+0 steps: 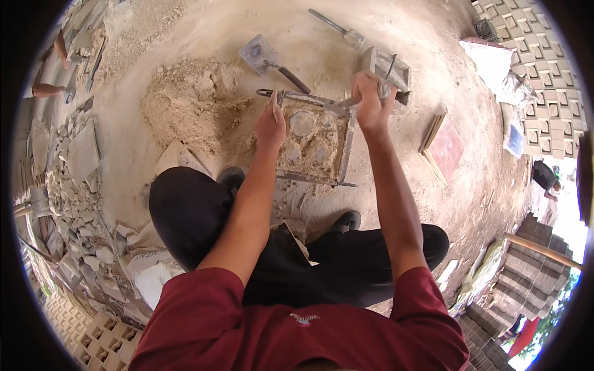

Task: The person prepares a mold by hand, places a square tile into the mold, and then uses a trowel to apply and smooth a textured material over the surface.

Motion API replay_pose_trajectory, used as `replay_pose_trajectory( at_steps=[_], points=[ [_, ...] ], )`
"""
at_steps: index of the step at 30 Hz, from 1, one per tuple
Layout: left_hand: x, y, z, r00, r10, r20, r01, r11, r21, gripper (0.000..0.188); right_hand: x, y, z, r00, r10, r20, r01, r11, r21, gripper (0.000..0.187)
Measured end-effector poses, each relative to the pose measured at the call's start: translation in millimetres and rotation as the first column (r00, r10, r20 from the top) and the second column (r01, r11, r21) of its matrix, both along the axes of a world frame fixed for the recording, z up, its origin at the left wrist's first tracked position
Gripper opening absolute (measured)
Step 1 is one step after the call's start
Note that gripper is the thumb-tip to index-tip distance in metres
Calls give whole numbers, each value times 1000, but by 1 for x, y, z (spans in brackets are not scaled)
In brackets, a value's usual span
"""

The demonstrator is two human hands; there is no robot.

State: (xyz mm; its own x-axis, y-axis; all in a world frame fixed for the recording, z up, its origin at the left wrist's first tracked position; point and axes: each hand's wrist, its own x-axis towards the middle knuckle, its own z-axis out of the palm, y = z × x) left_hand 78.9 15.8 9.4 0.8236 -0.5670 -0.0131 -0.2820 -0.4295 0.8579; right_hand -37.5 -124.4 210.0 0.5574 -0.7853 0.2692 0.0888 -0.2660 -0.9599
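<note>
I squat over a rectangular metal mould frame [342, 153] filled with pale sandy material [331, 139], in which several round grey patches show. My left hand [271, 127] is closed at the frame's far left corner, thumb up beside a looped end of the metal bar. My right hand [372, 105] is closed around a metal tool [344, 106] whose flat part reaches over the frame's far right corner. Part of that tool is hidden by my fingers. Just beyond the right hand stands a grey rectangular box [398, 71], with a thin metal rod [391, 67] across it.
Beyond the frame lie a square-bladed trowel [260, 57] and a hammer-like tool [352, 37]. A sand heap [192, 102] rises at left, near broken slabs [83, 148]. At right are a reddish board [447, 148], sacks [492, 65] and stacked blocks [544, 80]. Another person's hand [49, 90] shows far left.
</note>
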Motion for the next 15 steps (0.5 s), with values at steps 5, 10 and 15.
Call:
replay_pose_trajectory(
  at_steps=[5,10,15],
  points=[
    [4,7,-11,999,11,32,-9,999,-53,51,15,22,2,971,201,127,-192,978,-81,25],
    [1,5,13,997,-12,-81,13,1000,11,51,46,29,4,984,179,-20,-180,982,-53,26],
    [4,3,1,1000,18,-1,-18,994,-108,50,68,47,-9,980,199,-11,-200,978,-65,30]
  ],
)
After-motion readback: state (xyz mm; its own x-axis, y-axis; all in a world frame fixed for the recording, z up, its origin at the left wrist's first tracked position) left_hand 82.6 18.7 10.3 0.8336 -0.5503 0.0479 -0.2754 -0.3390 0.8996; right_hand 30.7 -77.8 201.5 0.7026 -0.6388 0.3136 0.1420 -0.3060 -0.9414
